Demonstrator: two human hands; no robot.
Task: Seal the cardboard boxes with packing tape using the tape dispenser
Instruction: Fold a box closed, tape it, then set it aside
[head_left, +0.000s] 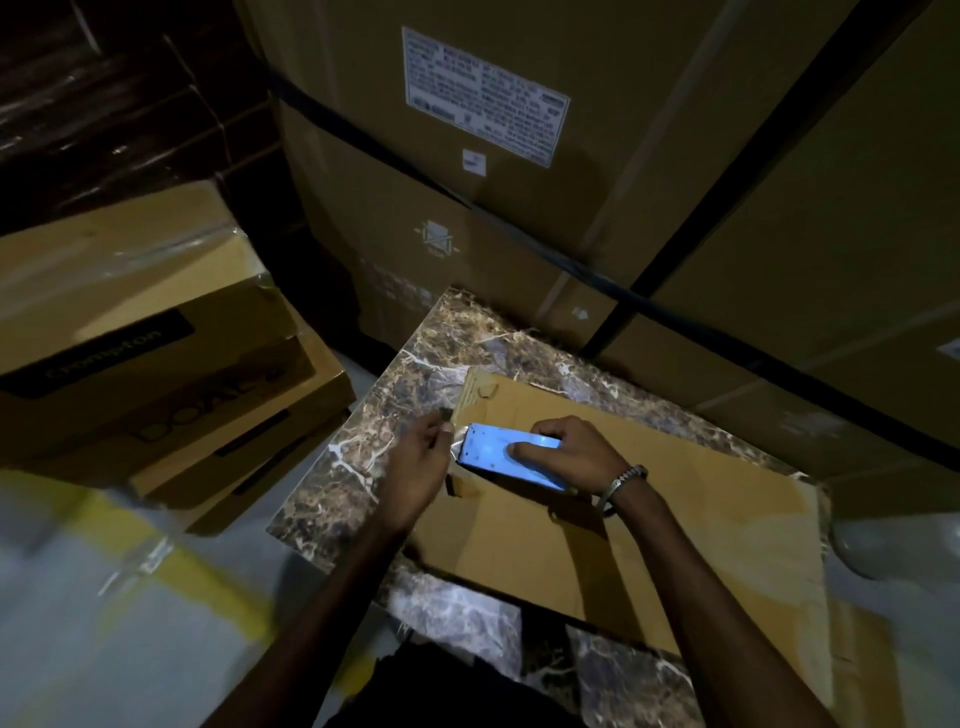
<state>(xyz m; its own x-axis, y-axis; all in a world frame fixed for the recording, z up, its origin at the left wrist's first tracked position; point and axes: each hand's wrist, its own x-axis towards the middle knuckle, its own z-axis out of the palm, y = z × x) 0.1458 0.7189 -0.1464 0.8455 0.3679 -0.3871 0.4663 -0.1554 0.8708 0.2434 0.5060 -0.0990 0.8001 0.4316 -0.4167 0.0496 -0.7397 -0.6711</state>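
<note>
A flat brown cardboard box (649, 530) lies on a marble-patterned table top (358, 467). My right hand (566, 457) grips a light blue tape dispenser (493, 454) on the box's left end, index finger stretched along its top. My left hand (421, 467) is at the box's left edge and pinches the shiny end of clear tape (456, 441) coming from the dispenser's front. A metal bracelet circles my right wrist.
Very large cartons (467, 208) bound with black straps stand right behind the table. To the left, stacked printed cartons (156, 374) sit on a grey floor with a yellow line (171, 561). The scene is dim.
</note>
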